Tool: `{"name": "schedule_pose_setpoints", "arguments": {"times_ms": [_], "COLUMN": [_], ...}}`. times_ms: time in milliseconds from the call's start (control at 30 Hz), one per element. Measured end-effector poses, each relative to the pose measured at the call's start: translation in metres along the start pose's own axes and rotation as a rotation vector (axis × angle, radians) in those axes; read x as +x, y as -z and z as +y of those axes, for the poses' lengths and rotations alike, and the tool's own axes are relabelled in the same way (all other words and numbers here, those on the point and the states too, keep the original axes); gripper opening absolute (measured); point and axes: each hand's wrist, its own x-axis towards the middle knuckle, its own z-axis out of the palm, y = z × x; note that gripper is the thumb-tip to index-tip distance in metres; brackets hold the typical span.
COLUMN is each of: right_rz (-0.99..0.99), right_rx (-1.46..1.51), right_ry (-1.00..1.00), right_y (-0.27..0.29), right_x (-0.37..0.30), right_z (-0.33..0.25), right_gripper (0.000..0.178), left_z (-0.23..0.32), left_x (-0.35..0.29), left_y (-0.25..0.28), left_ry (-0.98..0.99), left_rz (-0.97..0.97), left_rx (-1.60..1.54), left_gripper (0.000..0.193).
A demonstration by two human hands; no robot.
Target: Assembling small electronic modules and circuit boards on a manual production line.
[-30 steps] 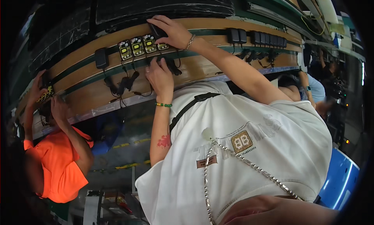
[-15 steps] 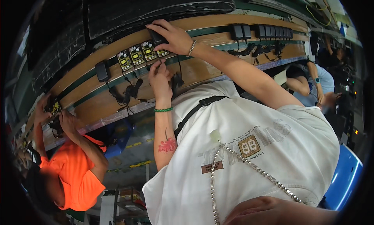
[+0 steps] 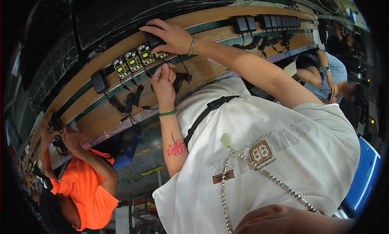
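Note:
My right hand (image 3: 175, 38) reaches in from the right over the bench. Its fingers and thumb are closed around a black plastic adapter case (image 3: 153, 39), with the thumb down by a small circuit board (image 3: 162, 54). Just below, my left hand (image 3: 163, 80) has its fingers curled and pressed together close to that board's near edge. What they pinch, perhaps a thin cord, cannot be made out. Left of the case, several bare circuit boards (image 3: 133, 61) with yellow transformers stand in a row, dark cords hanging from them. Further left sits a black adapter (image 3: 99, 82).
Bundled black cords (image 3: 133, 98) lie on the wooden bench (image 3: 204, 70). More black adapters (image 3: 279, 21) line its right part. At left, a co-worker in orange (image 3: 85, 185) handles a board; another person (image 3: 330, 74) sits at right. A dark panel (image 3: 133, 11) rises behind.
The whole view has shifted slightly, so bench and hands appear further left. My left fingers are more curled than before. My right hand stays on the adapter case.

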Motion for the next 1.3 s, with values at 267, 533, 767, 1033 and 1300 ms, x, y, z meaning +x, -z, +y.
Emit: {"name": "schedule_pose_setpoints", "arguments": {"times_ms": [267, 533, 767, 1033, 1300], "right_rz": [0.027, 0.023, 0.017, -0.008, -0.105], "right_rx": [0.000, 0.013, 0.011, 0.009, -0.168], "right_ry": [0.025, 0.002, 0.035, -0.026, 0.123], "right_y": [-0.001, -0.002, 0.004, 0.008, 0.022], "right_x": [0.001, 0.001, 0.001, 0.002, -0.020], "right_z": [0.004, 0.002, 0.003, -0.007, -0.002], "right_gripper": [0.079, 0.078, 0.077, 0.072, 0.064], "left_z": [0.000, 0.014, 0.026, 0.018, 0.015], "left_x": [0.006, 0.008, 0.014, 0.013, 0.009], "left_y": [-0.024, -0.032, -0.023, -0.033, -0.026], "left_ry": [-0.075, 0.009, 0.142, 0.023, 0.035], "left_rz": [0.326, 0.382, 0.281, 0.410, 0.297], "left_rx": [0.266, 0.239, 0.169, 0.346, 0.179], "left_gripper": [0.027, 0.028, 0.028, 0.028, 0.028]}}
